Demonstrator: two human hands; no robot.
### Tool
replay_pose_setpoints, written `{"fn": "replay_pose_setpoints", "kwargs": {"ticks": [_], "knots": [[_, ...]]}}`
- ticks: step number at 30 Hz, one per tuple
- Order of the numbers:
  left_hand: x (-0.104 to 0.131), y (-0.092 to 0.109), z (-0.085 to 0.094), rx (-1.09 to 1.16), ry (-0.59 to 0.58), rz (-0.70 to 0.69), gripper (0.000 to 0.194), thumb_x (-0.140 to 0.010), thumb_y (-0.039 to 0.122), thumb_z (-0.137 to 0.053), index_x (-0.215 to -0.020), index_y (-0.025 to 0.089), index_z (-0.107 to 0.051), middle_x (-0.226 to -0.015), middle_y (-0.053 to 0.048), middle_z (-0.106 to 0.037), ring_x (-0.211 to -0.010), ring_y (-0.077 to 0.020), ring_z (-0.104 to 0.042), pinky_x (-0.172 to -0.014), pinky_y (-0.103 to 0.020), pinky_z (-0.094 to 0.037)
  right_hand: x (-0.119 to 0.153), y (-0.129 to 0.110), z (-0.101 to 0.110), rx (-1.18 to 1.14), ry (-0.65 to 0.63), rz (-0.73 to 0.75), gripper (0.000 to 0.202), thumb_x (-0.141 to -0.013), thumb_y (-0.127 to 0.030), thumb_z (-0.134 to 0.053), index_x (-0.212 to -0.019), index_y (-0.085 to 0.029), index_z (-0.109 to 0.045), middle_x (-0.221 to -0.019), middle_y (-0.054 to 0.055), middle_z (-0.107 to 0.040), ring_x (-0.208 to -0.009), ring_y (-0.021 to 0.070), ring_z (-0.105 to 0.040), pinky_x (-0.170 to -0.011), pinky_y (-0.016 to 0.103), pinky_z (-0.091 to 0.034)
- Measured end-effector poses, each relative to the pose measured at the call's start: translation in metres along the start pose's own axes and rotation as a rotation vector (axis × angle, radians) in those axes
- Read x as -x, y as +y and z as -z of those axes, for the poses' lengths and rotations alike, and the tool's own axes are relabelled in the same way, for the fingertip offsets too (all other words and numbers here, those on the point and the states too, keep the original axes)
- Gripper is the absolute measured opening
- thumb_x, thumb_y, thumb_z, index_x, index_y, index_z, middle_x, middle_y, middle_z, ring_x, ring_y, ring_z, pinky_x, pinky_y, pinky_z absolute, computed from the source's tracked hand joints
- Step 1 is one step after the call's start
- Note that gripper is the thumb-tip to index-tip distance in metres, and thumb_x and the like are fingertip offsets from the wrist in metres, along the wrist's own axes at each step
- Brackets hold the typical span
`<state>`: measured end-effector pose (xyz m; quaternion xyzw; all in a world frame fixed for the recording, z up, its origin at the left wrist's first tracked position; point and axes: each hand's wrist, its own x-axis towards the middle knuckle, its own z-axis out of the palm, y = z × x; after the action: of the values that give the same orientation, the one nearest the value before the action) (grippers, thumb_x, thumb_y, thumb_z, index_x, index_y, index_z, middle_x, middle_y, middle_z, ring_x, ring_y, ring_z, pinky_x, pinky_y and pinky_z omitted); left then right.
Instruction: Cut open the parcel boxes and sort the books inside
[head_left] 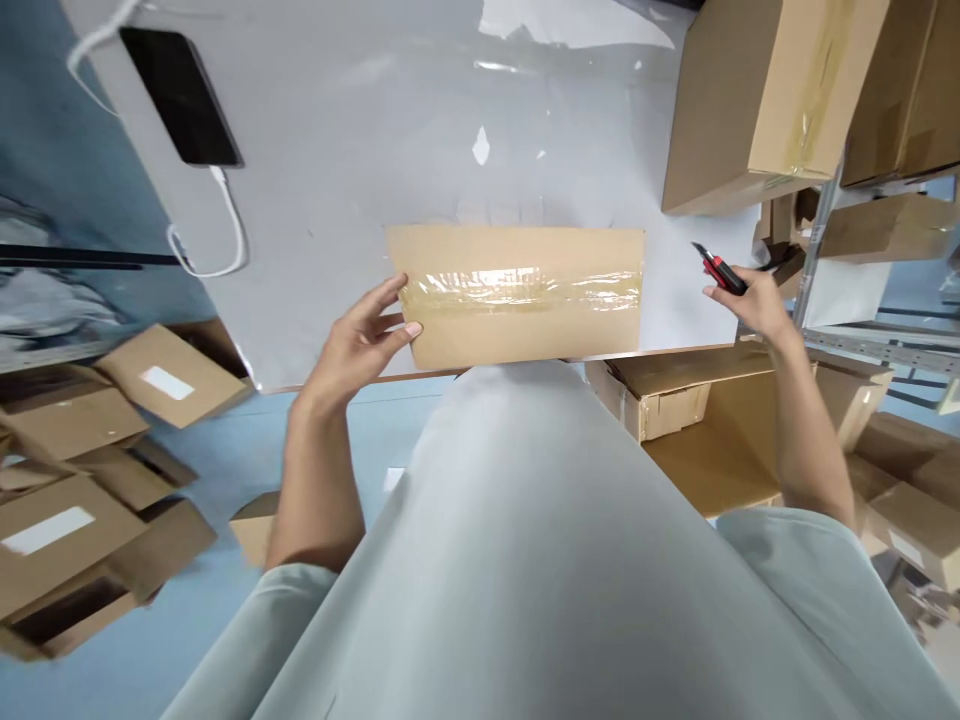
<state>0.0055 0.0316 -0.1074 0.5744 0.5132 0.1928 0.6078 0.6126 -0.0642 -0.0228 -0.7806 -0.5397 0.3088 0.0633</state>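
A cardboard box point(525, 340), long and narrow from above, lies at the front edge of the table against my body. Shiny clear tape point(517, 290) runs lengthwise along its top. My left hand point(367, 335) grips the box's left end, fingers on the far side of the corner and thumb nearer to me. To the right of the box, my right hand point(754, 300) is closed around a red and black box cutter point(721, 270), its tip pointing up and left. The cutter is held apart from the box.
A phone point(182, 95) with a white cable point(238, 225) lies on the white table point(337, 130) at left. A tall taped carton point(720, 110) stands at back right. Opened boxes point(172, 375) pile up on the left, and an open carton point(712, 440) sits below the table's right edge.
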Motion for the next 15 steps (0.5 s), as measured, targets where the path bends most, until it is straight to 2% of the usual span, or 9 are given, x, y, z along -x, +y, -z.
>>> {"fn": "replay_pose_setpoints", "kwargs": {"ticks": [2,4,6,8,11,13,15], "knots": [[0.002,0.000,0.005,0.000,0.001,0.050,0.096,-0.079,0.095,-0.084,-0.163,0.055,-0.058,-0.179,0.020,-0.051,-0.169,-0.0435,-0.046,-0.137,-0.085,-0.042,-0.006,0.015,-0.050,-0.297,0.043,-0.203,0.046,-0.093,-0.060,-0.077,-0.110,-0.018,-0.079,-0.092,0.007,-0.081,-0.074,0.0184,-0.066,-0.074,0.035,-0.055],[0.005,-0.002,0.015,-0.002,-0.014,0.117,0.103,-0.078,0.095,-0.084,-0.167,0.056,-0.052,-0.180,0.018,-0.051,-0.166,-0.0446,-0.050,-0.134,-0.087,-0.043,-0.009,0.013,-0.106,-0.553,0.037,-0.347,0.040,-0.088,-0.056,-0.080,-0.106,-0.021,-0.073,-0.095,0.004,-0.081,-0.078,0.0157,-0.068,-0.077,0.032,-0.058],[0.008,-0.006,0.031,-0.016,-0.021,0.180,0.107,-0.072,0.101,-0.081,-0.166,0.064,-0.046,-0.176,0.021,-0.055,-0.160,-0.0451,-0.057,-0.129,-0.090,-0.046,-0.007,-0.003,-0.158,-0.741,0.007,-0.450,0.045,-0.085,-0.060,-0.082,-0.108,-0.023,-0.070,-0.094,0.002,-0.081,-0.083,0.0148,-0.071,-0.078,0.029,-0.058],[0.012,-0.012,0.047,-0.054,0.000,0.221,0.108,-0.070,0.108,-0.073,-0.165,0.066,-0.044,-0.174,0.023,-0.058,-0.158,-0.0454,-0.058,-0.125,-0.090,-0.049,-0.003,-0.026,-0.197,-0.914,-0.022,-0.468,0.053,-0.084,-0.066,-0.083,-0.113,-0.024,-0.068,-0.095,0.000,-0.082,-0.090,0.0152,-0.074,-0.080,0.028,-0.060],[0.016,-0.020,0.066,-0.120,0.087,0.239,0.113,-0.071,0.108,-0.069,-0.168,0.055,-0.046,-0.172,0.015,-0.062,-0.156,-0.0449,-0.059,-0.122,-0.088,-0.052,0.006,-0.060,-0.229,-1.105,-0.011,-0.394,0.061,-0.085,-0.071,-0.082,-0.122,-0.025,-0.070,-0.104,0.001,-0.085,-0.105,0.0168,-0.077,-0.087,0.029,-0.063],[0.014,-0.027,0.075,-0.129,0.159,0.230,0.112,-0.069,0.101,-0.078,-0.163,0.047,-0.054,-0.163,0.010,-0.071,-0.148,-0.0395,-0.065,-0.123,-0.083,-0.053,0.012,-0.075,-0.235,-1.164,0.039,-0.347,0.062,-0.085,-0.071,-0.081,-0.127,-0.025,-0.073,-0.116,0.003,-0.087,-0.116,0.0182,-0.078,-0.094,0.030,-0.065],[0.010,-0.035,0.079,-0.110,0.239,0.218,0.110,-0.063,0.093,-0.088,-0.157,0.040,-0.063,-0.148,0.004,-0.077,-0.133,-0.0328,-0.071,-0.121,-0.074,-0.057,0.019,-0.085,-0.230,-1.156,0.103,-0.318,0.067,-0.084,-0.071,-0.082,-0.131,-0.023,-0.076,-0.125,0.006,-0.087,-0.123,0.0210,-0.078,-0.100,0.033,-0.066]]}}
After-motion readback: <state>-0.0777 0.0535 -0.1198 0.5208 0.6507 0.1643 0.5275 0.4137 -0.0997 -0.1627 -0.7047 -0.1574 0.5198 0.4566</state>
